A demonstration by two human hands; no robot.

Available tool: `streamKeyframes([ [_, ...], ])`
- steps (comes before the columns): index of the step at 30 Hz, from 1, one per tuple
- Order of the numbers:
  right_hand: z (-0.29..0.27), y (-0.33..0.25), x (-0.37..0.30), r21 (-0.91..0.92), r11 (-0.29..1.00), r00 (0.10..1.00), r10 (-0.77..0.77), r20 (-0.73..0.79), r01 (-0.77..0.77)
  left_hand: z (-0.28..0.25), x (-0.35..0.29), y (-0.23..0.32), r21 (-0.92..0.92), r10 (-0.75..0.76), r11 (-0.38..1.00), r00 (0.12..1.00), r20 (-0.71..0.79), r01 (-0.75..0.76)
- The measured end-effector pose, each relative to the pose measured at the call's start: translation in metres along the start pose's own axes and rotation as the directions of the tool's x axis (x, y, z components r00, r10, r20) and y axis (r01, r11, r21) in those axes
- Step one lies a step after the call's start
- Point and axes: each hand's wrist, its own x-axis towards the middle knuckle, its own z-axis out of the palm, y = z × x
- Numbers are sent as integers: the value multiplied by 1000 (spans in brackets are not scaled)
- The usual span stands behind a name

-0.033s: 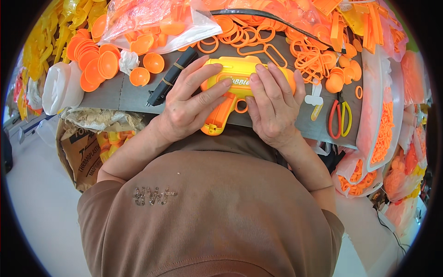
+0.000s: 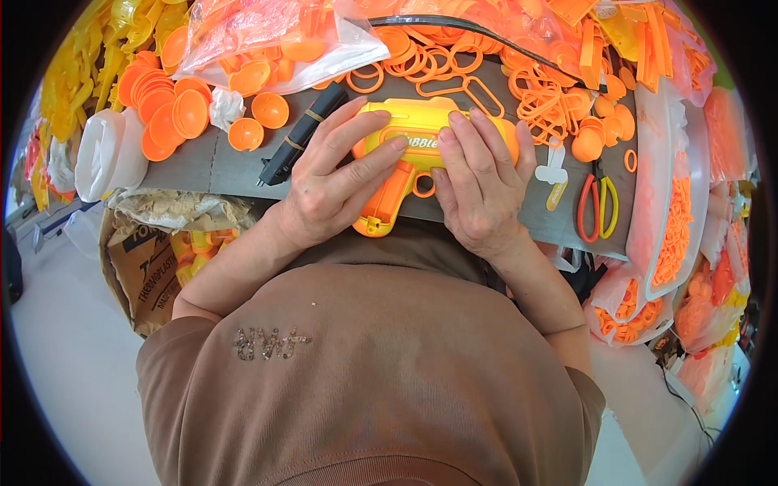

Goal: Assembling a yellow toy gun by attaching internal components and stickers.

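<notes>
A yellow and orange plastic toy gun [image 2: 423, 121] lies between my two hands at the near edge of the grey table, its orange handle [image 2: 379, 202] pointing toward me. From the left, my left hand [image 2: 328, 174] holds it, fingers pressed over the yellow body. My right hand [image 2: 482, 178] grips the other end, its fingertips on the body next to the raised lettering. An orange trigger ring [image 2: 423, 185] shows below the body, between the hands. Parts of the gun are covered by my fingers. Just beyond my left hand rests a black pen-shaped electric screwdriver [image 2: 304, 134].
Orange half-round cups [image 2: 190, 113] sit at the left, and orange rings and loops [image 2: 539, 105] at the back right. Red-and-yellow-handled snips [image 2: 597, 206] lie to the right. Bags of orange parts [image 2: 673, 227] line the right edge; a brown paper sack [image 2: 138, 267] stands at the lower left.
</notes>
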Motion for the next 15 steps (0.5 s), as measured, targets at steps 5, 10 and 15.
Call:
streamKeyframes([
  [5, -11, 11, -4, 114, 993, 999, 38, 27, -41, 2, 4, 1, -64, -78, 995, 994, -74, 73],
  [10, -33, -6, 15, 988, -56, 702, 698, 141, -143, 19, 3, 20, -719, -371, 646, 929, -2, 256],
  [15, -48, -30, 61, 367, 930, 999, 5, 53, -24, -2, 12, 19, -455, -342, 822, 936, 85, 342],
])
